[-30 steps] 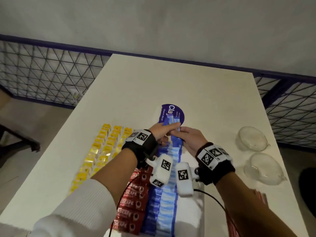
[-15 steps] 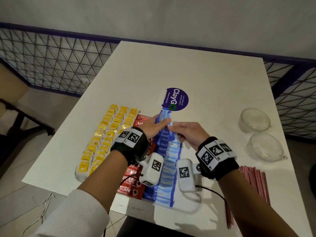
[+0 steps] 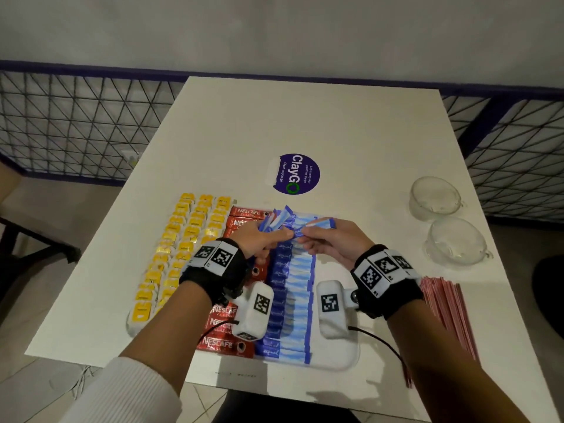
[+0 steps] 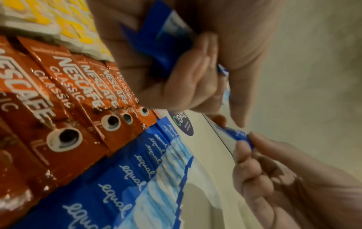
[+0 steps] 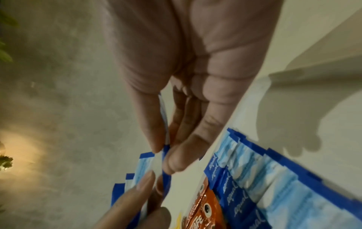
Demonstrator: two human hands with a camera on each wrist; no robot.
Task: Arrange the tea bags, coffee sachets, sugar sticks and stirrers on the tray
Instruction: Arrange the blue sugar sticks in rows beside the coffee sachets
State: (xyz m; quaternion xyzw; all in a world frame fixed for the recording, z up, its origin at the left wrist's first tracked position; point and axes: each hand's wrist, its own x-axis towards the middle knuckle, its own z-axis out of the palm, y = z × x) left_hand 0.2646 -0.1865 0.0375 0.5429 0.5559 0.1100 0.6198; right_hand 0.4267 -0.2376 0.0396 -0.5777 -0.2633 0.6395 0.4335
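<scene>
A white tray (image 3: 341, 358) at the table's near edge carries rows of yellow tea bags (image 3: 180, 254), red coffee sachets (image 3: 224, 341) and blue sugar sticks (image 3: 293, 303). My left hand (image 3: 262, 239) grips a fanned bunch of blue sugar sticks (image 3: 279, 221) above the tray's far end. My right hand (image 3: 329, 239) pinches one blue sugar stick (image 3: 320, 223) by its end, close to the left hand's fingertips. In the left wrist view the bunch (image 4: 166, 46) lies in the palm, and the right hand pinches the single stick (image 4: 238, 135). Red stirrers (image 3: 447, 312) lie on the table right of the tray.
Two clear glass cups (image 3: 435, 198) (image 3: 454, 242) stand at the right of the white table (image 3: 305, 117). A round purple sticker (image 3: 297, 174) lies beyond the tray. Wire-mesh railing (image 3: 76, 123) runs behind the table on both sides.
The head view has tilted down, so more of the tray shows. Both hands have lifted slightly off the sugar row, and the right hand now draws one stick out to the right of the bunch.
</scene>
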